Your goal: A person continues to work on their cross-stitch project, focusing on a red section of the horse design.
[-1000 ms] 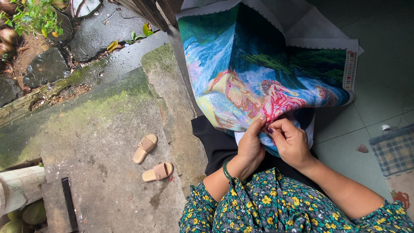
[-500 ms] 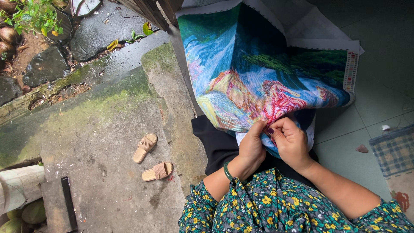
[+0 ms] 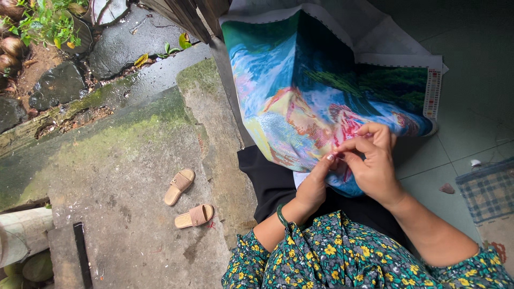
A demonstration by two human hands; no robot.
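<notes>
We see the embroidery canvas [image 3: 321,91] draped over our lap, at 12 o'clock from both hands. Left hand [image 3: 313,187] pinches its fabric; right hand [image 3: 372,160] pinches it at 3 o'clock alongside.

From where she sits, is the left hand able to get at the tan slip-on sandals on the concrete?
Probably not without leaning. The left hand is pinching the colourful cross-stitch canvas on the lap, and the tan slip-on sandals lie apart on the lower concrete slab, beyond the mossy step edge.
</notes>
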